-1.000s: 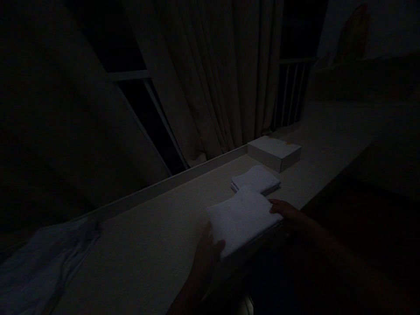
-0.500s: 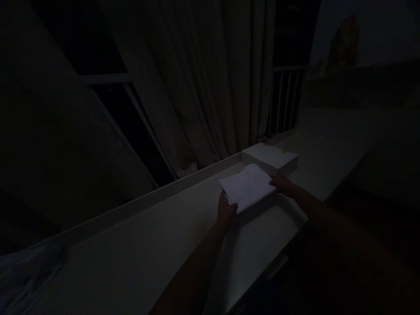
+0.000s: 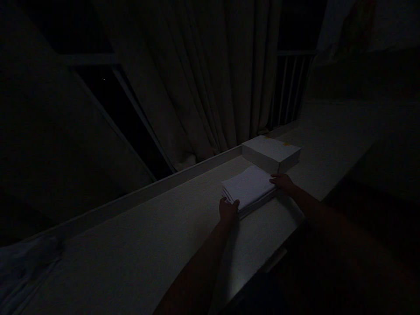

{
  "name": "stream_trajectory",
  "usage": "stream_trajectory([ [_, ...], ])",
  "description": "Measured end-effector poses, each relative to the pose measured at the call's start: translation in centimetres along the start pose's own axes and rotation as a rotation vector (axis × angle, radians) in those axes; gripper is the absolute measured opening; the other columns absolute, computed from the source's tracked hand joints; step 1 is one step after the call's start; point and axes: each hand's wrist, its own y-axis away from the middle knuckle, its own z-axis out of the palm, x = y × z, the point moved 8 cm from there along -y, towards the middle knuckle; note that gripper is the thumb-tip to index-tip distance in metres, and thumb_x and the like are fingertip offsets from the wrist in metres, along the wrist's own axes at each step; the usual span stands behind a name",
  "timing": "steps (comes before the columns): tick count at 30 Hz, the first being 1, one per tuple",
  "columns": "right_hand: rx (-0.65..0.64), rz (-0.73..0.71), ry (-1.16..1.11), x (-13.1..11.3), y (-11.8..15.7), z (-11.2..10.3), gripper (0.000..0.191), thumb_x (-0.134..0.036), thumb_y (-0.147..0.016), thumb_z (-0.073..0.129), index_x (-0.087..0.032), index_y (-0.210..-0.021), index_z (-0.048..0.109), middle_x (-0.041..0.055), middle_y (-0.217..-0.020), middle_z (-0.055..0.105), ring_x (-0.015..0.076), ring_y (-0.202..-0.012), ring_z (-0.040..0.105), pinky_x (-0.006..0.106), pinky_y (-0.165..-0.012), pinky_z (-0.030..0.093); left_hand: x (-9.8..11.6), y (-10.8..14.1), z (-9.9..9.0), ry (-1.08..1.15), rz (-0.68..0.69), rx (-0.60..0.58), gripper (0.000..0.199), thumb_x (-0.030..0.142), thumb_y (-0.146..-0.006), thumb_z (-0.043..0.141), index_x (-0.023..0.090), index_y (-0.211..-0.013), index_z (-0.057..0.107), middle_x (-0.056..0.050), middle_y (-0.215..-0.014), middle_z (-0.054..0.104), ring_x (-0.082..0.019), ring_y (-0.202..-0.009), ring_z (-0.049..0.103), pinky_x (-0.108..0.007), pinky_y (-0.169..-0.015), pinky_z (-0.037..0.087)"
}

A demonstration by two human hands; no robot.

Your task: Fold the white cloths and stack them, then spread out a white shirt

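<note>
A folded white cloth [image 3: 248, 186] lies in layers on the pale counter [image 3: 157, 238], in dim light. My left hand [image 3: 229, 209] grips its near left corner, thumb on top and the other fingers at the side. At the right edge my right hand [image 3: 282, 181] pinches the cloth between thumb and fingers. Just behind the cloth stands a white box [image 3: 271, 151] with small yellow marks on its top.
Long curtains [image 3: 203, 87] hang behind the counter's raised back edge. A crumpled cloth [image 3: 28, 267] lies at the far left. The counter's front edge runs diagonally at the lower right, beside a dark area.
The folded cloth has come down a little onto the counter, and its stacked layers now show along the front. Both hands still hold it. The view has tilted slightly.
</note>
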Motion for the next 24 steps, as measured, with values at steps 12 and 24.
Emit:
stream_trajectory([
  [12, 0.002, -1.022, 0.636, -5.4, 16.9, 7.0, 0.036, -0.029, -0.091, 0.046, -0.018, -0.123, 0.06, 0.0136, -0.139, 0.049, 0.0316, -0.128, 0.042, 0.051, -0.104, 0.034, -0.3, 8.2, -4.0, -0.087, 0.14, -0.035, 0.048, 0.016, -0.071, 0.066, 0.022, -0.119, 0.062, -0.006, -0.116, 0.067, -0.014, -0.081, 0.066, -0.029, -0.078, 0.053],
  [24, -0.194, -1.199, 0.555, -5.7, 39.7, 30.5, 0.033, -0.029, -0.093, 0.043, -0.013, -0.115, 0.061, 0.0178, -0.124, 0.058, 0.0314, -0.116, 0.05, 0.05, -0.1, 0.038, -7.5, 17.1, -35.6, -0.332, 0.013, 0.385, 0.026, 0.02, -0.078, 0.058, 0.018, -0.102, 0.07, -0.004, -0.1, 0.073, -0.014, -0.082, 0.067, -0.027, -0.076, 0.052],
])
